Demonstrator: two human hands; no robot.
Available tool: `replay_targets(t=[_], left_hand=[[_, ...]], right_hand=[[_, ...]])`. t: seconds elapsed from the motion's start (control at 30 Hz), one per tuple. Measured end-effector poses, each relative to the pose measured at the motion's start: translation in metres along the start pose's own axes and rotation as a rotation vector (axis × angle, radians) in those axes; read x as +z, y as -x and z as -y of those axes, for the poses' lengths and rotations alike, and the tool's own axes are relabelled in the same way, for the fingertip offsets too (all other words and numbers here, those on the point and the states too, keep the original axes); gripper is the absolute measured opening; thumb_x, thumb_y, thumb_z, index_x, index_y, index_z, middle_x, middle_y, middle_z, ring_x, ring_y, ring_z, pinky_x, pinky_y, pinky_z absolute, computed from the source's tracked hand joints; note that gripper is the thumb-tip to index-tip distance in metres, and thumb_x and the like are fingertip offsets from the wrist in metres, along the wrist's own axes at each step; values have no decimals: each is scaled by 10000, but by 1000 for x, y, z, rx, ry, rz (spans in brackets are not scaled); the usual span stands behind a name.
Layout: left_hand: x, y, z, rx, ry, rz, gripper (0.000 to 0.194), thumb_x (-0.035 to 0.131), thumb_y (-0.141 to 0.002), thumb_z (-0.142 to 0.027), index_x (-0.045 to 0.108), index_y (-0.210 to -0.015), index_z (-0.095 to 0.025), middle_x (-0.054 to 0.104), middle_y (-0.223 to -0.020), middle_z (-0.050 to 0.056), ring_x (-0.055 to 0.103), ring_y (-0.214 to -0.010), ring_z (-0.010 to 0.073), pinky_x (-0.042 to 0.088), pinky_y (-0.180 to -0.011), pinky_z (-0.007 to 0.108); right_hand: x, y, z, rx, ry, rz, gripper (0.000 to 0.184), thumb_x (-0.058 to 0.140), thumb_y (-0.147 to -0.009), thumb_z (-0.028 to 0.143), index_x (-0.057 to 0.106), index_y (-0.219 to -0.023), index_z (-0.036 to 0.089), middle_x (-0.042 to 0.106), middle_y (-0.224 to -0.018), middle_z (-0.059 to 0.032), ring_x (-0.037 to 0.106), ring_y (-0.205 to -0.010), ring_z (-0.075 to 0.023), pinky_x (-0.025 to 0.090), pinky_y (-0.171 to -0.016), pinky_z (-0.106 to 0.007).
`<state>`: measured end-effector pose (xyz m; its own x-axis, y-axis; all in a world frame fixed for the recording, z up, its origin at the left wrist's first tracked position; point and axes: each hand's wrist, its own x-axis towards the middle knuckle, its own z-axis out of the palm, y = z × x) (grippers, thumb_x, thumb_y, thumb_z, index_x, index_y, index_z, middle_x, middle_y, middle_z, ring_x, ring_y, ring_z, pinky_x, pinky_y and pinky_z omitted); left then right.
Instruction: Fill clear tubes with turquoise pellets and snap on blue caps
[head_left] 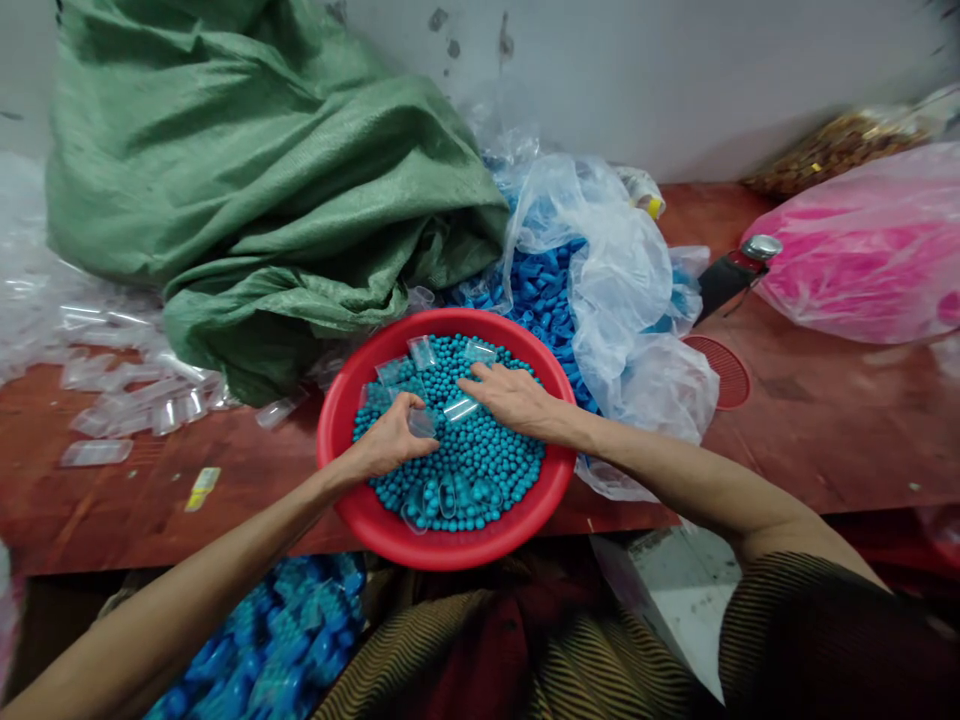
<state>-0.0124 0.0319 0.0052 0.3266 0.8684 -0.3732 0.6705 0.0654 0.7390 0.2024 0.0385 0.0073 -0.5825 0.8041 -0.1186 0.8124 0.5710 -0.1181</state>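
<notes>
A red basin (556, 490) is filled with small turquoise beads (491, 460). My left hand (390, 437) is over the basin's left side, thumb and fingers curled round a clear plastic tube (421, 424). My right hand (514, 398) reaches in from the right, palm down, its fingers stretched out low over the beads. Close to its fingertips lie one clear tube (460, 408) and another clear tube (480, 352). More transparent tubes rest among the beads at the back left, and several at the front have beads in them.
A large green sack (300, 180) leans behind the basin. Clear tubes (142, 395) are heaped at left on the red table (825, 440). Blue plastic pieces (541, 295) spill from a translucent bag (622, 260). Farther right are a dark tool (731, 275) and a pink-filled bag (870, 245).
</notes>
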Motion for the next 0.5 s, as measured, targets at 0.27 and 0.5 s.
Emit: replay_targets(t=[0.27,0.5], left_hand=[[-2,-8,5,42,16,19,493,651,-551,-378,443,-953,-185,535,-698,-47,540,-659,164,448,-637,296],[-6,-10,11,29,-31,29,537,658,-549,-474,453,-958,-193,606,-767,-8,602,-732,217,480,-708,342]], right_hand=[[-7,-28,17,-262,-4,175,323,317,-939,126,552,-1161,143,596,-1071,-126,585,-817,-173,435,-648,-279],[-5,-40,-7,-193,-197,205,140,563,-823,139,568,-961,122,661,-974,-84,592,-923,-183,446,-727,-252]])
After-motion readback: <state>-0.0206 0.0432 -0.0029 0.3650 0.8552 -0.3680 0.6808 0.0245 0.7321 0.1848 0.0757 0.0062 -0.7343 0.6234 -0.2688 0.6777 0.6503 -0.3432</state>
